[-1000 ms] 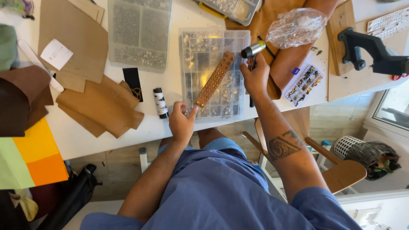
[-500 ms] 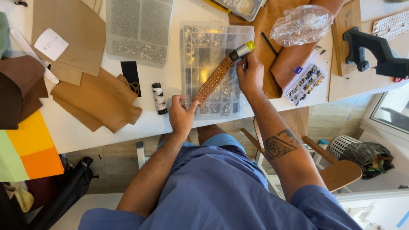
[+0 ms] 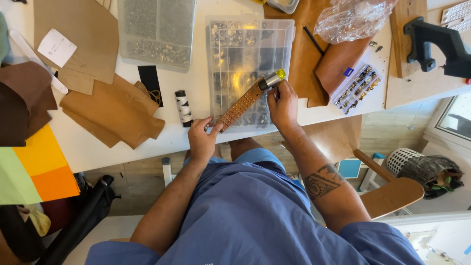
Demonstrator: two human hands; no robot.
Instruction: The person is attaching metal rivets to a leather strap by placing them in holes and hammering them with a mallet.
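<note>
1. The left hand [image 3: 202,140] pinches the near end of a brown strap [image 3: 240,105] between thumb and fingers. Its grip is closed on the strap.
2. The right hand [image 3: 283,105] is closed around a silver tool [image 3: 272,79] with a yellow tip. The tool touches the far end of the strap.
3. The strap has rows of small studs. It lies slanted over a clear box [image 3: 248,44] with many little parts in it.
4. The box sits on the white table [image 3: 98,147], near the edge.
5. A moment ago the tool was farther away and the right hand was higher up. Now the hand and tool have come down closer to the person.
6. The left hand has stayed on the near end of the strap.
7. Just left of the strap stands a small black and white spool [image 3: 184,108].
8. More to the left lie tan leather pieces [image 3: 110,110], flat on the table.
9. A second clear box [image 3: 157,29] sits far left of the first box.
10. At the far right is a crinkly clear bag [image 3: 351,17] on brown leather [image 3: 336,64].
11. A small tray of studs [image 3: 355,88] lies to the right of the right hand.
12. A black press [image 3: 434,44] stands at the far right on a wood board.
13. Orange and green sheets [image 3: 34,172] hang off the table at the left.
</note>
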